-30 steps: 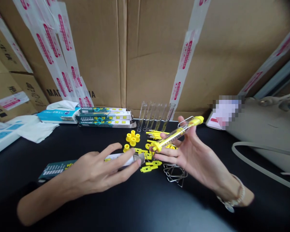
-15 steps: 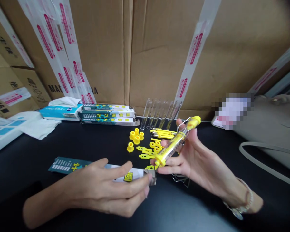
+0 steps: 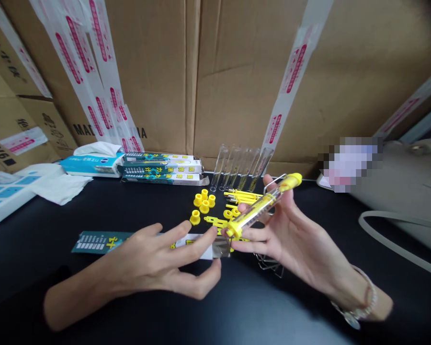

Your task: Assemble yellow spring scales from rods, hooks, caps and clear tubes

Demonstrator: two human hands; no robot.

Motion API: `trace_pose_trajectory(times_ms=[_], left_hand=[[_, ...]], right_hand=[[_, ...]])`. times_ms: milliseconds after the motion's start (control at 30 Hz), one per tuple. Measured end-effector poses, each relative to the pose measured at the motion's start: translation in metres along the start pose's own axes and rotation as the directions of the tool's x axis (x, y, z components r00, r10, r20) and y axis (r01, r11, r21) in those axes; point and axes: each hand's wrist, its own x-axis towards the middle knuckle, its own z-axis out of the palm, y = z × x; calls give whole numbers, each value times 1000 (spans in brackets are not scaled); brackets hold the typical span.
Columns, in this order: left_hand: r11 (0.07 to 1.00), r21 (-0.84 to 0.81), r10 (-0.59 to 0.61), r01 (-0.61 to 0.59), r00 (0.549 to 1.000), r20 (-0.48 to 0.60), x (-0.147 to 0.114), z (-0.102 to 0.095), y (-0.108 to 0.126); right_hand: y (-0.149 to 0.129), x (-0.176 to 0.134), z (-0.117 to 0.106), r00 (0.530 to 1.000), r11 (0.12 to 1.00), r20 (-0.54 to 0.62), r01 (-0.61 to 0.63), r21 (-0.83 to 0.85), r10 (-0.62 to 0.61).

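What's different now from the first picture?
The left hand has spread its fingers wider, and the long box under it has swung its right end nearer. The right hand still holds the clear tube; the yellow caps stayed put.

Black tabletop (image 3: 251, 311) spans the lower frame. Far left: power strip (image 3: 12, 194). Upper left: blue tissue pack (image 3: 88, 166), stacked cartons (image 3: 161, 169). Centre: upright clear tubes (image 3: 241, 168), yellow caps (image 3: 204, 206), flat yellow pieces (image 3: 215, 221); bent wires (image 3: 269, 264) below right. Lower left: single carton (image 3: 98, 243), partly covered, apparently lying flat
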Motion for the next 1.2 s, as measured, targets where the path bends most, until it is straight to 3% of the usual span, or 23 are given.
trace_pose_trajectory(times_ms=[367,700,1067,1200], left_hand=[[995,78,-58,57,998,12,10,5,-6],[988,101,-116,113,993,21,14,8,-12],[987,114,-122,115,991,50,15,4,-11],[986,122,-119,113,992,46,14,6,-10]], right_hand=[[12,6,7,995,982,-62,87,169,-77],[14,9,9,985,967,-74,167,192,-155],[18,9,7,986,988,-92,132,-76,-139],[20,10,7,984,986,-101,140,-89,-149]])
